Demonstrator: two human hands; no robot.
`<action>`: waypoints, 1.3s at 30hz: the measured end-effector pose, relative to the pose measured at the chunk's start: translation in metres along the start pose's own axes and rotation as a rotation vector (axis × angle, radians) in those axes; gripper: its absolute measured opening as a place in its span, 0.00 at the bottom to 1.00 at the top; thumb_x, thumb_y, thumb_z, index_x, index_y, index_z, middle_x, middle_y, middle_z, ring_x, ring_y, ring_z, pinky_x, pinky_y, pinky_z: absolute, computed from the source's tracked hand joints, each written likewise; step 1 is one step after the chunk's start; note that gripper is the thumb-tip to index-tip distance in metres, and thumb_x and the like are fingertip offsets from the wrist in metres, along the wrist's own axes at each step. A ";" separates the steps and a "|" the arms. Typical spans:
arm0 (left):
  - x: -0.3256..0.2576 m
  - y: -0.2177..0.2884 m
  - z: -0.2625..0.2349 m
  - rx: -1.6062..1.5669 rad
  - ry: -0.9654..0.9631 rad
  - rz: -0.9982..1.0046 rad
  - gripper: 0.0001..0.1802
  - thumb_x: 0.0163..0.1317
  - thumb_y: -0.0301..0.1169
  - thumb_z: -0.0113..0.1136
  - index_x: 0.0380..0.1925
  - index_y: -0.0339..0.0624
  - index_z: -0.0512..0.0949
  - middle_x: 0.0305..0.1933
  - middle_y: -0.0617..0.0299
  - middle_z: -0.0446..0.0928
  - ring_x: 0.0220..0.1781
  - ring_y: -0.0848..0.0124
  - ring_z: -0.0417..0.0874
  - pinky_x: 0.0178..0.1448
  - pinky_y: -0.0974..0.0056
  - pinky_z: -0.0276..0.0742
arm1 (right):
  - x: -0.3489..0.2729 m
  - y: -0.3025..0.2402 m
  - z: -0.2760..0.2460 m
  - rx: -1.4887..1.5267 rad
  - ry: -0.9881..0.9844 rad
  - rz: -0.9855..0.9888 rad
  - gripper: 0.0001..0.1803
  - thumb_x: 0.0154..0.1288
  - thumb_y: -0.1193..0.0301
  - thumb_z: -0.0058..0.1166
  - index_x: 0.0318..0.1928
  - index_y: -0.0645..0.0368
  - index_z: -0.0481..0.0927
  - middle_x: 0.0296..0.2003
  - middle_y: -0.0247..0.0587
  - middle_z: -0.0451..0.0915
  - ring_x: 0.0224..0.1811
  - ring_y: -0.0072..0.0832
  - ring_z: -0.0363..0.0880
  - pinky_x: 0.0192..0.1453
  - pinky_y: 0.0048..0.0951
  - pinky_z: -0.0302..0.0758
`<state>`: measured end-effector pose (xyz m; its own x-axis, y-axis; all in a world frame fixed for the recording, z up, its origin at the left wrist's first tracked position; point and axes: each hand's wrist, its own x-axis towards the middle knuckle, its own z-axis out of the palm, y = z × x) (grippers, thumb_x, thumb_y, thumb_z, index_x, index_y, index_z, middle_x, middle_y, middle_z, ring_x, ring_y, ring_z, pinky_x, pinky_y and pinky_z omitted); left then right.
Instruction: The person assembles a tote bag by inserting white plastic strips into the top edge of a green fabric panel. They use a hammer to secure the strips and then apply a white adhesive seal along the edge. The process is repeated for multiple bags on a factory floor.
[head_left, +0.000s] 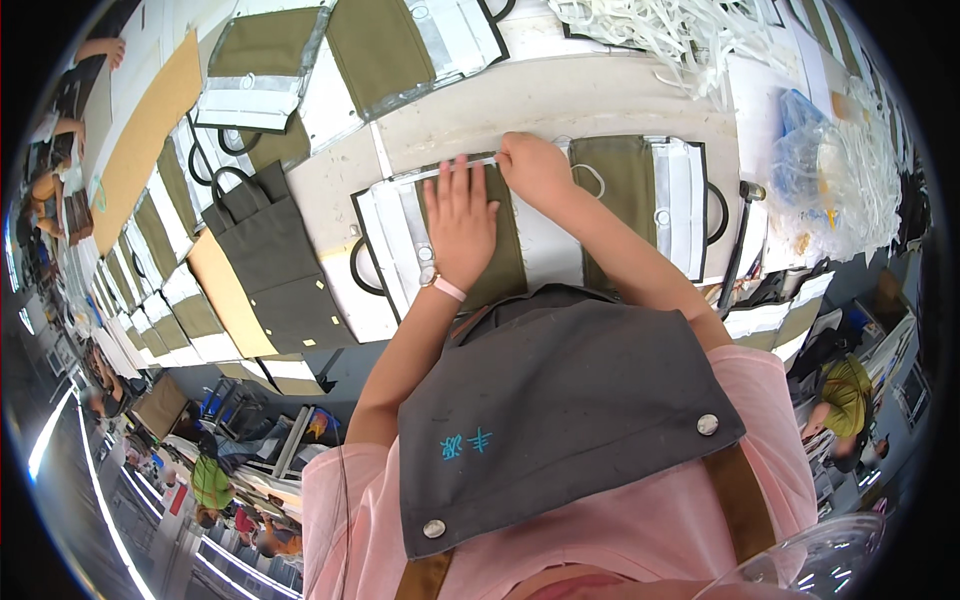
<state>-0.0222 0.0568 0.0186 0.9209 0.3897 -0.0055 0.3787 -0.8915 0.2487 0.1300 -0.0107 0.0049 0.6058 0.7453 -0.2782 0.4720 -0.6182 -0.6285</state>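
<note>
A flat, unfolded bag [548, 240] in olive green and white, with black edging, lies in front of me. Black loop handles stick out at its left and right ends. My left hand [462, 225] rests flat on the left olive panel, its fingers stretched toward the far edge. Closed at that far edge, just right of the left fingertips, is my right hand [537, 168]; whatever it pinches is hidden. A pale strip [440, 168] runs along the edge by the left fingertips. A thin white cord loop [590, 180] lies beside my right wrist.
Similar olive-and-white bags [385, 50] lie at the far side. A dark grey bag [265, 240] is at left, near a long tan board [150, 135]. White strips [690, 40] heap at far right, and clear plastic bags [815, 170] sit at right. Other people work nearby.
</note>
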 end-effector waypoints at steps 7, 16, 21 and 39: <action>-0.004 -0.002 0.022 -0.037 -0.087 -0.012 0.36 0.69 0.45 0.52 0.71 0.38 0.58 0.77 0.49 0.55 0.79 0.54 0.53 0.78 0.41 0.42 | -0.010 0.011 -0.033 -0.109 -0.043 0.067 0.12 0.63 0.64 0.56 0.30 0.60 0.78 0.30 0.48 0.81 0.38 0.46 0.82 0.42 0.45 0.76; -0.002 -0.001 0.019 -0.008 -0.088 -0.008 0.35 0.70 0.44 0.52 0.71 0.39 0.59 0.76 0.49 0.56 0.78 0.53 0.55 0.77 0.40 0.44 | -0.021 0.037 -0.069 -0.194 -0.086 0.085 0.13 0.64 0.62 0.55 0.30 0.60 0.78 0.31 0.47 0.81 0.39 0.46 0.81 0.43 0.46 0.75; 0.000 0.000 0.016 0.022 -0.093 -0.004 0.33 0.70 0.44 0.51 0.71 0.44 0.61 0.76 0.51 0.58 0.77 0.54 0.58 0.77 0.40 0.47 | -0.011 0.059 -0.057 -0.193 -0.081 0.026 0.13 0.66 0.63 0.54 0.33 0.60 0.79 0.33 0.48 0.82 0.41 0.47 0.80 0.44 0.47 0.75; 0.010 0.007 0.007 0.087 -0.121 0.016 0.26 0.71 0.38 0.49 0.69 0.53 0.66 0.71 0.40 0.63 0.73 0.47 0.64 0.73 0.38 0.55 | -0.003 0.060 -0.063 -0.248 -0.162 -0.028 0.13 0.65 0.63 0.54 0.34 0.61 0.80 0.35 0.49 0.83 0.43 0.47 0.81 0.47 0.47 0.75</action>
<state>-0.0097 0.0526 0.0135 0.9294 0.3490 -0.1200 0.3653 -0.9162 0.1648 0.1969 -0.0657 0.0139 0.4895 0.7806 -0.3886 0.6410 -0.6242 -0.4467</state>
